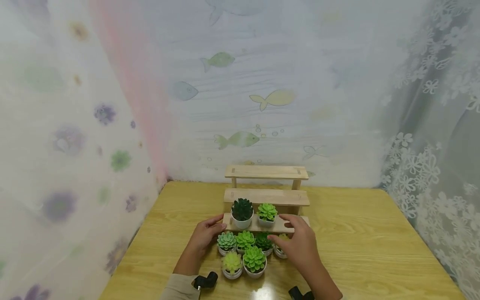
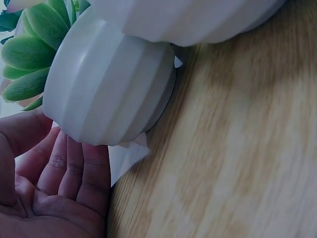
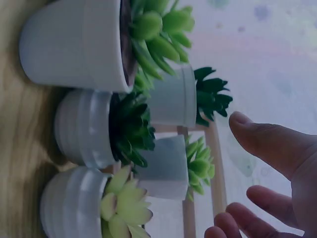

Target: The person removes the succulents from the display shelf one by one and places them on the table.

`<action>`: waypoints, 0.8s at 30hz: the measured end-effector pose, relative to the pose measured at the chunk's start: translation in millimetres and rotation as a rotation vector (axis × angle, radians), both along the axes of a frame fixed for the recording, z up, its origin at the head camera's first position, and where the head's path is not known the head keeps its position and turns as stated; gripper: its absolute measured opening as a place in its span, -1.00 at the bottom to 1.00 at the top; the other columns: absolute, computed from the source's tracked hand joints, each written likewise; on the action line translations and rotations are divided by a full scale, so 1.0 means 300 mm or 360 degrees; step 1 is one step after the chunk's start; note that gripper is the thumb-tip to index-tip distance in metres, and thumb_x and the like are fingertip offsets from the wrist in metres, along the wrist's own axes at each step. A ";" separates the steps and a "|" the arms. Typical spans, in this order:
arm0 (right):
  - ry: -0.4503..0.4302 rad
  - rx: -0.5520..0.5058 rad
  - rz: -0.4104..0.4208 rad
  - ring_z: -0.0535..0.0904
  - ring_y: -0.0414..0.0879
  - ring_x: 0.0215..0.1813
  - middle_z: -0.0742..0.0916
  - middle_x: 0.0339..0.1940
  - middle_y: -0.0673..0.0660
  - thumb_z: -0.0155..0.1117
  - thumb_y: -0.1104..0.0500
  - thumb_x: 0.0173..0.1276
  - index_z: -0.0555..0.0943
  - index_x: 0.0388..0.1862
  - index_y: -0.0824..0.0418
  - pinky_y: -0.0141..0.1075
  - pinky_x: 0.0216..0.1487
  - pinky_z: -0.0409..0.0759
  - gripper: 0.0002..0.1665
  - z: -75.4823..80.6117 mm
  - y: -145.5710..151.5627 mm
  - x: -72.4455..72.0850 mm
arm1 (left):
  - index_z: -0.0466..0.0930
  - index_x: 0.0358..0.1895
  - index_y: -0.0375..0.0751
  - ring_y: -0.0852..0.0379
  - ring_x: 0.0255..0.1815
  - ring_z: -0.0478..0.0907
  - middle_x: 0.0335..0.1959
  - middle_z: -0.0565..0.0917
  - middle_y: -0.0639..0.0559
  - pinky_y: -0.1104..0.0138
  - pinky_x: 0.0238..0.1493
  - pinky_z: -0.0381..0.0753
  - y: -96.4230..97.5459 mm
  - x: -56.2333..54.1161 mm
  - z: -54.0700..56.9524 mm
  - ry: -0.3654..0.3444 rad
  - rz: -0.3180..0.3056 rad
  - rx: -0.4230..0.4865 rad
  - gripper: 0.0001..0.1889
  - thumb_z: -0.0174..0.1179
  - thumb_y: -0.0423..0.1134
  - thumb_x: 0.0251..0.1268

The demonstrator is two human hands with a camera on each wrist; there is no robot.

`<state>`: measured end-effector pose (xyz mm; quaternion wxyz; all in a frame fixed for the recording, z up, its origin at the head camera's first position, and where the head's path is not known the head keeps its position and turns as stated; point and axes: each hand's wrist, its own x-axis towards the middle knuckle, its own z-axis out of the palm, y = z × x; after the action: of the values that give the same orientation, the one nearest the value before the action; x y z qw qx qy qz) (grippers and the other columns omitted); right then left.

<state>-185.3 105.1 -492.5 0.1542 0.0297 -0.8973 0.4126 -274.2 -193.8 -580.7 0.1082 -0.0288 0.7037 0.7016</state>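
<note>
A three-step wooden plant stand [image 1: 266,196] faces me. On its lowest step stand a dark green potted succulent [image 1: 242,209] and a bright green potted succulent [image 1: 267,212] in a squarish white pot. My left hand [image 1: 204,235] is at the left end of that step, its fingertips against the board. In the left wrist view its fingers [image 2: 74,168] look fairly straight behind a ribbed white pot [image 2: 111,84]. To the right of the bright green plant, my right hand [image 1: 300,241] is spread, thumb apart from the fingers. The right wrist view shows nothing in its grasp [image 3: 277,178].
Several more potted succulents stand before the stand, among them a yellow one [image 1: 232,262], a large green one [image 1: 254,259] and a mint one [image 1: 226,241]. My right hand partly covers another yellowish plant [image 1: 280,251]. Printed curtains border the wooden table [image 1: 360,241].
</note>
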 end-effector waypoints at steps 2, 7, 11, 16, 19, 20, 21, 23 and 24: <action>0.0015 0.0001 -0.0010 0.68 0.13 0.15 0.67 0.21 0.14 0.76 0.02 0.01 0.62 0.30 0.09 -0.04 -0.04 0.75 -0.16 0.001 0.006 -0.022 | 0.50 0.45 -0.25 0.19 -0.19 0.73 0.02 0.80 -0.12 0.32 -0.18 0.68 -0.001 0.000 -0.001 0.0004 0.0005 0.0006 -0.43 0.35 -0.24 0.42; 0.0000 -0.0001 -0.0022 0.62 0.17 0.22 0.62 0.28 0.20 0.75 -0.01 0.03 0.54 0.39 0.14 0.06 0.07 0.70 -0.06 0.001 0.015 -0.076 | 0.49 0.45 -0.28 0.19 -0.21 0.74 -0.01 0.80 -0.12 0.33 -0.20 0.68 -0.001 -0.001 -0.003 0.0009 0.0003 0.0021 -0.43 0.35 -0.26 0.41; -0.0053 0.0010 -0.0026 0.60 0.16 0.21 0.60 0.31 0.21 0.73 -0.06 0.05 0.50 0.44 0.17 0.09 0.06 0.67 0.00 -0.002 0.013 -0.110 | 0.50 0.44 -0.30 0.20 -0.22 0.74 -0.01 0.81 -0.12 0.34 -0.20 0.68 0.000 -0.001 -0.001 0.0013 0.0015 0.0025 -0.42 0.36 -0.26 0.40; -0.0170 0.0006 -0.0021 0.54 0.23 0.33 0.55 0.41 0.24 0.70 -0.11 0.09 0.45 0.49 0.16 0.19 0.17 0.61 0.03 -0.016 0.006 -0.143 | 0.51 0.43 -0.28 0.19 -0.21 0.73 0.00 0.80 -0.15 0.32 -0.19 0.68 0.004 -0.003 0.002 0.0005 0.0022 0.0038 -0.44 0.35 -0.28 0.40; -0.0229 -0.0013 -0.0024 0.49 0.25 0.39 0.53 0.44 0.25 0.69 -0.10 0.10 0.43 0.51 0.17 0.22 0.24 0.56 0.05 -0.027 -0.001 -0.161 | 0.51 0.44 -0.27 0.19 -0.21 0.74 0.01 0.80 -0.16 0.32 -0.18 0.68 0.004 -0.002 0.002 0.0001 0.0007 0.0035 -0.44 0.35 -0.27 0.41; -0.0240 -0.0013 -0.0025 0.50 0.25 0.39 0.54 0.44 0.25 0.70 -0.10 0.09 0.42 0.51 0.17 0.22 0.25 0.55 0.06 -0.030 -0.004 -0.166 | 0.50 0.44 -0.27 0.19 -0.21 0.74 0.02 0.80 -0.15 0.32 -0.18 0.68 0.003 -0.001 0.002 0.0002 0.0002 0.0030 -0.43 0.35 -0.27 0.41; -0.0241 -0.0013 -0.0023 0.51 0.25 0.38 0.55 0.43 0.26 0.70 -0.10 0.09 0.42 0.51 0.19 0.22 0.25 0.56 0.07 -0.033 -0.007 -0.170 | 0.49 0.45 -0.27 0.19 -0.21 0.74 0.02 0.80 -0.15 0.33 -0.18 0.68 0.002 -0.001 0.001 0.0006 -0.0005 0.0024 -0.43 0.35 -0.26 0.42; -0.0253 -0.0017 -0.0021 0.53 0.23 0.37 0.57 0.41 0.25 0.70 -0.10 0.09 0.41 0.51 0.19 0.19 0.25 0.57 0.08 -0.037 -0.013 -0.177 | 0.47 0.46 -0.29 0.19 -0.20 0.75 0.03 0.80 -0.14 0.33 -0.17 0.68 -0.001 0.001 -0.002 0.0016 -0.0013 0.0013 -0.42 0.34 -0.25 0.43; -0.0254 -0.0020 -0.0022 0.54 0.23 0.36 0.59 0.40 0.24 0.71 -0.10 0.08 0.41 0.51 0.20 0.18 0.24 0.58 0.08 -0.039 -0.015 -0.179 | 0.47 0.46 -0.30 0.19 -0.20 0.75 0.02 0.80 -0.14 0.33 -0.17 0.68 -0.001 0.002 -0.002 0.0018 -0.0014 0.0009 -0.42 0.34 -0.24 0.43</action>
<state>-238.9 100.4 -504.4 0.0852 -0.0103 -0.9043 0.4183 -273.7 -194.2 -581.3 0.1073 -0.0216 0.7024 0.7033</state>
